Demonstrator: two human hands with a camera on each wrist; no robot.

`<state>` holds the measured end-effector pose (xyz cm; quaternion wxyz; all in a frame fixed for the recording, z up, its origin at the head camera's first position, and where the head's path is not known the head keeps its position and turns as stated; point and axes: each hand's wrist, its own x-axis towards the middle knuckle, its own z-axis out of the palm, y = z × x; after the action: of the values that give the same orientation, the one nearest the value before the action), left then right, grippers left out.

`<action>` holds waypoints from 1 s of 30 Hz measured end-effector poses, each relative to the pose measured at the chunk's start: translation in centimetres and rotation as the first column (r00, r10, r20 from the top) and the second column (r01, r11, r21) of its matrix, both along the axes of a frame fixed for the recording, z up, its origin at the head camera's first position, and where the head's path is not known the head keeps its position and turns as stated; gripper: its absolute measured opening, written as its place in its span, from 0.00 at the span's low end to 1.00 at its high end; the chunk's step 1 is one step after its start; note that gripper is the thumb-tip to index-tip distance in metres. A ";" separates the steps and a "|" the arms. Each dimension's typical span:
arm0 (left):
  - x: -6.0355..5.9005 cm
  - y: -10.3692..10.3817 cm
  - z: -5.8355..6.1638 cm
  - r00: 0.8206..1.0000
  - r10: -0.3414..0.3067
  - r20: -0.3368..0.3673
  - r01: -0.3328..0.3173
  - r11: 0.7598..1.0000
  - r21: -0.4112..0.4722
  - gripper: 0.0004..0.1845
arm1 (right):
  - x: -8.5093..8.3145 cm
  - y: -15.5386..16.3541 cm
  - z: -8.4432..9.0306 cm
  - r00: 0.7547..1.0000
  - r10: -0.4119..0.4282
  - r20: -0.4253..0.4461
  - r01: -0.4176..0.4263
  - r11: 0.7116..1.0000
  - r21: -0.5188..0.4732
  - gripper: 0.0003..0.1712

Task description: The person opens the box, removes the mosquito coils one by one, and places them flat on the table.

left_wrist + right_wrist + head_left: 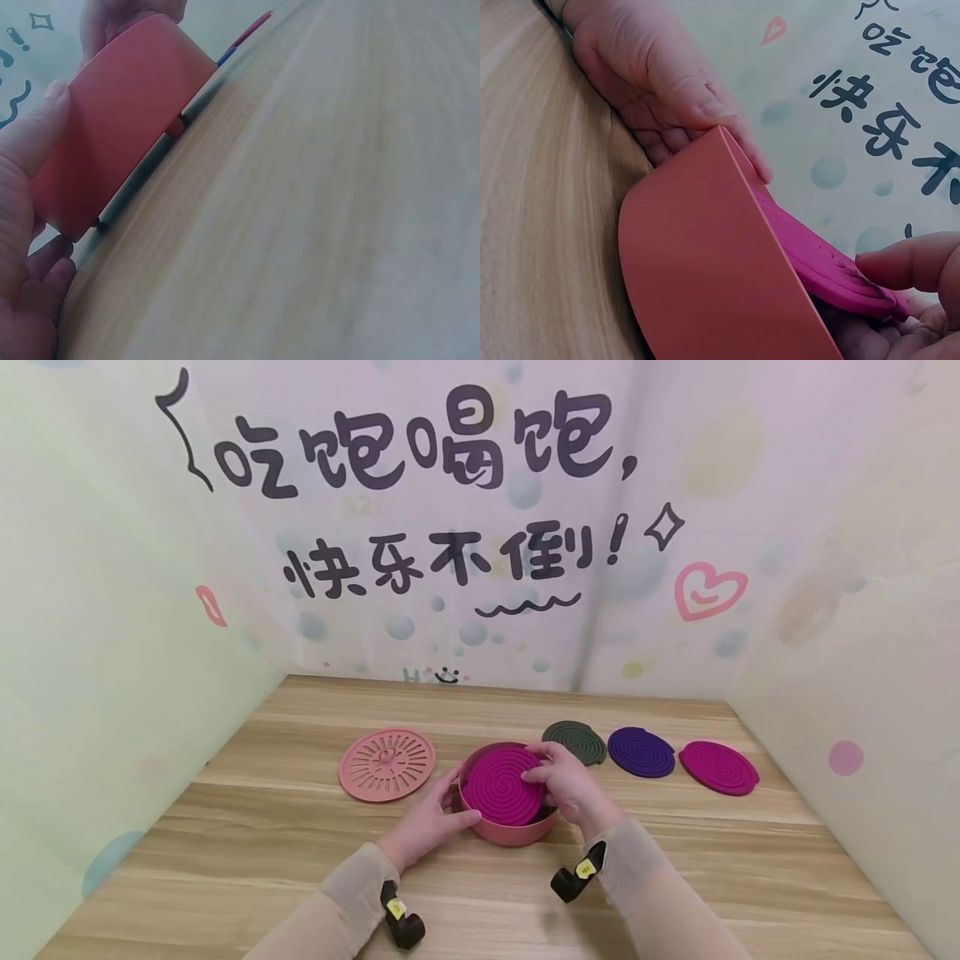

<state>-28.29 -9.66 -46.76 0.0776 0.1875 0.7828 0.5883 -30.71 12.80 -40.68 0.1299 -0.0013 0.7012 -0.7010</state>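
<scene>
A round salmon-pink box (512, 835) with a low wall stands on the table in the head view. My left hand (426, 823) grips its left side, the thumb (45, 112) near the rim and the fingers around the wall. Inside the opening, a magenta spiral coaster (501, 787) lies tilted, its right edge raised. My right hand (576, 787) pinches that raised edge between the thumb (907, 262) and fingers. In the right wrist view, the coaster (829, 262) slants down behind the box wall (705, 255), which hides its lower edge.
Left of the box lies a pink slotted round lid (367, 783). Along the right back lie a dark green coaster (574, 743), a dark blue coaster (641, 752) and another magenta coaster (720, 768). A printed cloth wall (450, 643) closes off the back of the wooden table (247, 843).
</scene>
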 end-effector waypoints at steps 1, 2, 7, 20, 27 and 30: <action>0.0 0.0 0.0 1.000 -0.002 -0.001 0.002 1.000 0.002 0.42 | 0.0 0.0 0.0 1.000 0.002 -0.002 -0.002 1.000 -0.003 0.26; 0.0 0.0 0.0 1.000 -0.007 -0.003 0.007 1.000 0.008 0.42 | 0.0 0.0 -0.1 1.000 0.003 -0.003 -0.003 1.000 -0.007 0.27; 0.0 0.0 0.0 1.000 0.008 -0.007 -0.009 1.000 -0.017 0.43 | 0.0 0.0 -0.1 1.000 -0.007 -0.004 0.007 1.000 -0.028 0.29; -0.1 0.0 -0.2 1.000 0.009 -0.009 -0.009 1.000 -0.011 0.44 | 0.1 0.3 -0.3 0.998 -0.058 -0.003 0.057 0.987 -0.149 0.30; 0.2 -0.1 0.8 1.000 -0.027 -0.008 0.028 0.999 0.036 0.44 | 0.1 0.5 -0.3 0.995 -0.100 0.020 0.102 0.971 -0.215 0.30; 0.9 -0.1 1.9 0.999 -0.045 -0.007 0.045 0.998 0.050 0.44 | 0.0 0.7 -0.3 0.995 -0.096 0.041 0.103 0.959 -0.265 0.30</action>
<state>-27.42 -9.72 -44.90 0.0837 0.2087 0.7637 0.6052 -30.70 13.48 -40.99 0.1030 0.0264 0.5979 -0.7945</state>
